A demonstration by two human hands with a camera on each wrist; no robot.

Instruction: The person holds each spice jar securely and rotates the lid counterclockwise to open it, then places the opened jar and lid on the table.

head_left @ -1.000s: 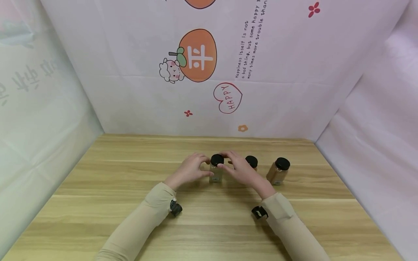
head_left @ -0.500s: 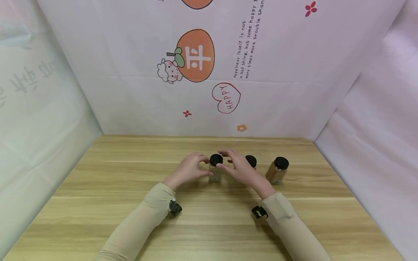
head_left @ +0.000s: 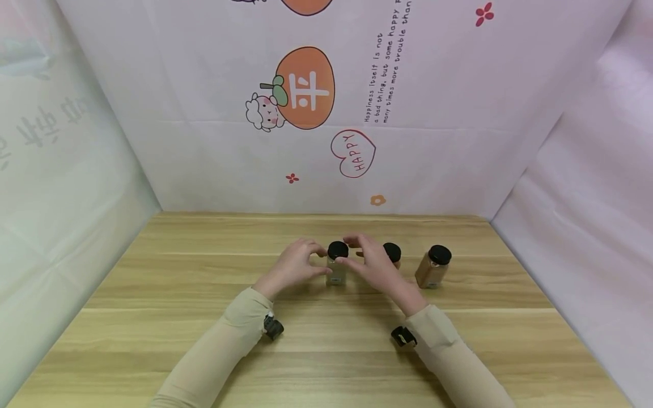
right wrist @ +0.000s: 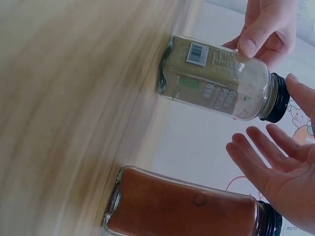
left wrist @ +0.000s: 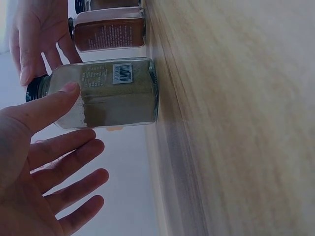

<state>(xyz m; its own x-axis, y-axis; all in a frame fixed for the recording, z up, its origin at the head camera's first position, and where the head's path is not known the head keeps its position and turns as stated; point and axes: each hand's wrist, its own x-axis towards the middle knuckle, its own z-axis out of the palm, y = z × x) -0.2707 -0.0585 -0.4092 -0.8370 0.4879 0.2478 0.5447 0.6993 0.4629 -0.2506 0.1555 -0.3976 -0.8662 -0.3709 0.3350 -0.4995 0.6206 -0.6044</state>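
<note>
At centre frame, a left hand (head_left: 294,264), fingers apart, sets its thumb against an upright jar (head_left: 336,276) as a right hand (head_left: 377,266), also unclenched, brings its thumb to the lid (head_left: 338,249). It looks like steadying; firmer hold calls for closing fingers.

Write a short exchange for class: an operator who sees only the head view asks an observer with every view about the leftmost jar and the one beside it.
Operator: I can't read the leftmost jar. Which word can you make out?
Observer: The right wrist view shows POWDER on it.
Operator: The right hand hides much of the middle jar. Is anything printed on it?
Observer: Yes, the left wrist view shows rows of small print on its side.
</note>
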